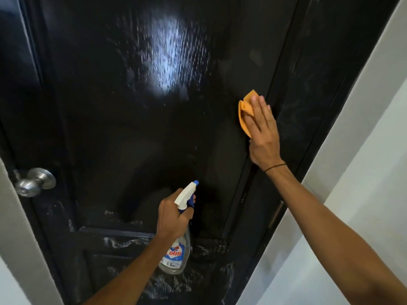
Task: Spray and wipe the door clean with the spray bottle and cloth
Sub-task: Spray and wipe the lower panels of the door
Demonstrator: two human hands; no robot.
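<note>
The right hand presses the orange cloth flat, fingers straight, against the door near its right edge, beside the frame. The left hand grips the bottle by its neck, low, nozzle towards the door. Wiping well likely calls for even pressure and overlapping strokes from this edge towards the wet streaks at mid-panel.

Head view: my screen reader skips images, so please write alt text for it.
A right hand presses a folded orange cloth flat against a glossy black door, while the left hand grips a spray bottle aimed at it. A metal knob sits at left.
</note>
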